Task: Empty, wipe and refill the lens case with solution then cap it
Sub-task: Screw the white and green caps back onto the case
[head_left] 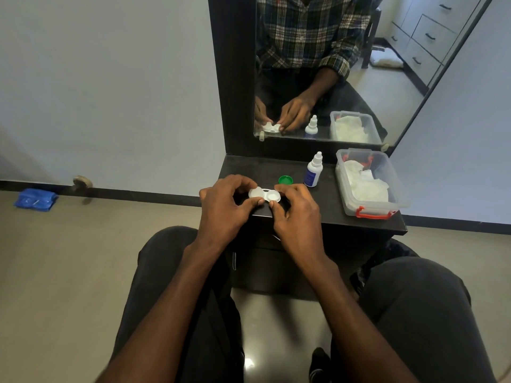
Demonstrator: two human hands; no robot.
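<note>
A white two-well lens case [264,195] lies on the dark shelf [326,214] below a mirror. My left hand [225,203] pinches a white cap on the case's left well, thumb in front and fingers curled behind. My right hand [294,208] grips the case's right end, where the right well stands uncovered. A green cap [285,179] lies on the shelf just behind the case. The white solution bottle [313,170] with a blue label stands upright to the right of the green cap, its nozzle cap on.
A clear plastic box [373,210] with red latches holds white tissues at the shelf's right end. The mirror [345,78] behind reflects the hands, bottle and box. My knees sit under the shelf's front edge. A blue cloth [36,199] lies on the floor at left.
</note>
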